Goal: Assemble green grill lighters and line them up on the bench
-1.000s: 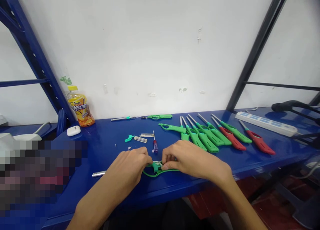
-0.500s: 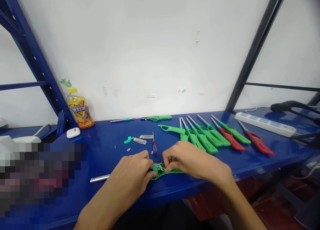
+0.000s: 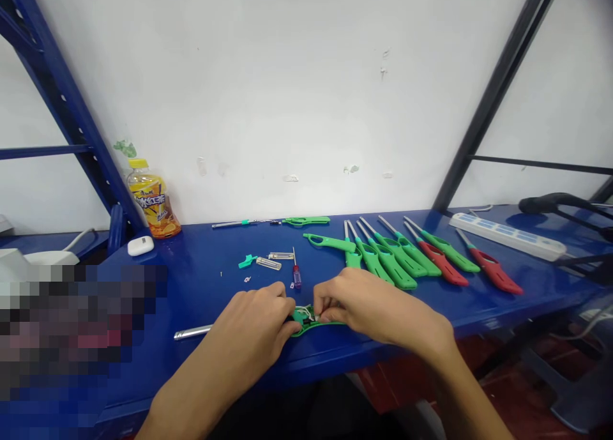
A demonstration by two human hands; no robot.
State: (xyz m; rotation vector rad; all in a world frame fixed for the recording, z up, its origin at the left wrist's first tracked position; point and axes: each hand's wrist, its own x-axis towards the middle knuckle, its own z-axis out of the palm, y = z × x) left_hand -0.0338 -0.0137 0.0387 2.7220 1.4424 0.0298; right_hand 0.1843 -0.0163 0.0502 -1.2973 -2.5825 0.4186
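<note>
The left hand [image 3: 261,315] pinches the teal trigger piece [image 3: 300,315] of an open green lighter [image 3: 322,325], which lies between both hands. The right hand [image 3: 352,303] has thumb and fingertips pressed together at its exposed wires; what they grip is too small to tell. Beyond the hands lies a screwdriver [image 3: 297,275].

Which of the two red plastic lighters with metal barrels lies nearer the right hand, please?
The red plastic lighter with green lighters on both sides; the other red lighter lies at the row's right end, farther from the right hand.
</note>
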